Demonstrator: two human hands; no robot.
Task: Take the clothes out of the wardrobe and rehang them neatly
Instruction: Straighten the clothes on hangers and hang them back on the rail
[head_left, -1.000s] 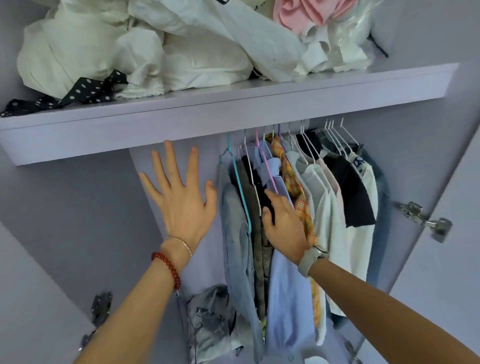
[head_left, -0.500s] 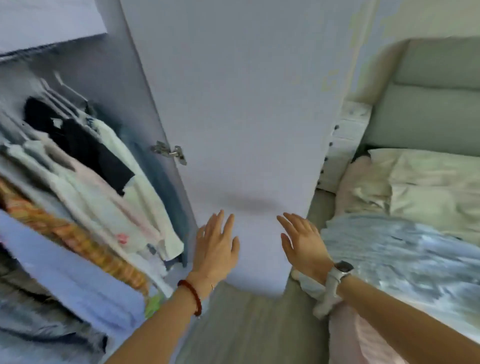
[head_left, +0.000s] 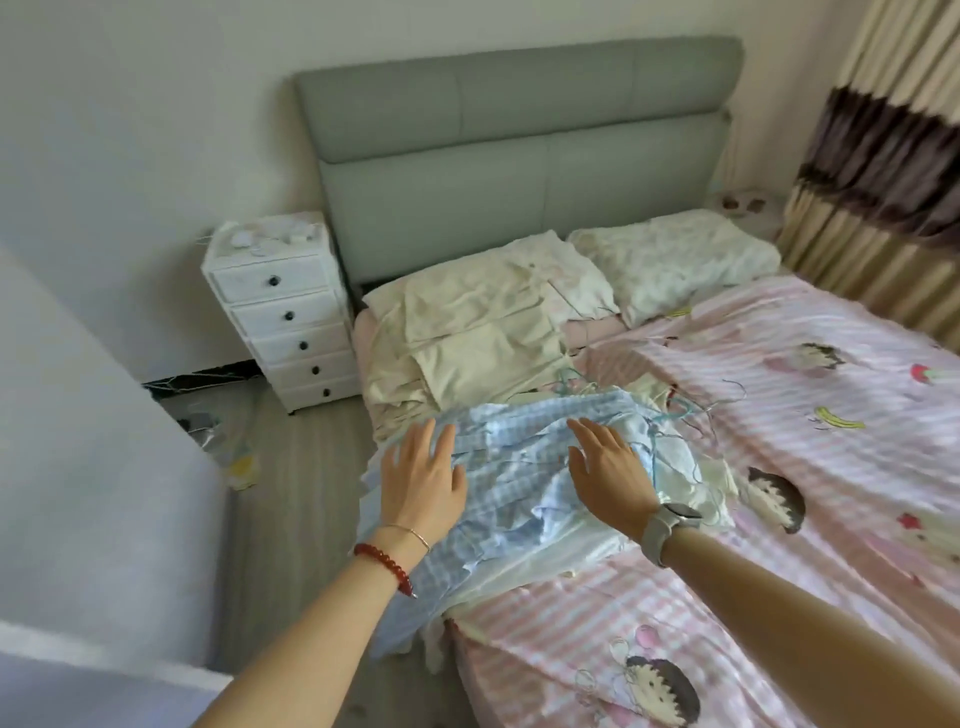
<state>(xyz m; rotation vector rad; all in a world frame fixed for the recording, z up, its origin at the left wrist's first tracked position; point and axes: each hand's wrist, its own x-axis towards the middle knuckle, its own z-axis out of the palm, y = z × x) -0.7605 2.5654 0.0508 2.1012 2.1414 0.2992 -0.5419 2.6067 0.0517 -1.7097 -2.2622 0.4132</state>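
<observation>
Swung right away from the wardrobe since a moment ago, now facing the bed instead of the door. Both arms reaching out, nothing gripped: left hand (head_left: 421, 480) flat with fingers spread, right hand (head_left: 608, 470) same deal, palm down. Hovering over or maybe just touching the pile of clothes (head_left: 524, 488), hard to say which. Blue checked stuff heaped at the near edge of the bed (head_left: 779, 519), partly hanging off toward the floor, probably dumped there for sorting room. Looks like about to spread or pick one out. Thin wire hangers (head_left: 680, 410) tangled just behind the pile, handy for rehanging. Further back, pillows (head_left: 493, 317), white drawer unit (head_left: 285, 312), grey headboard (head_left: 519, 140).
</observation>
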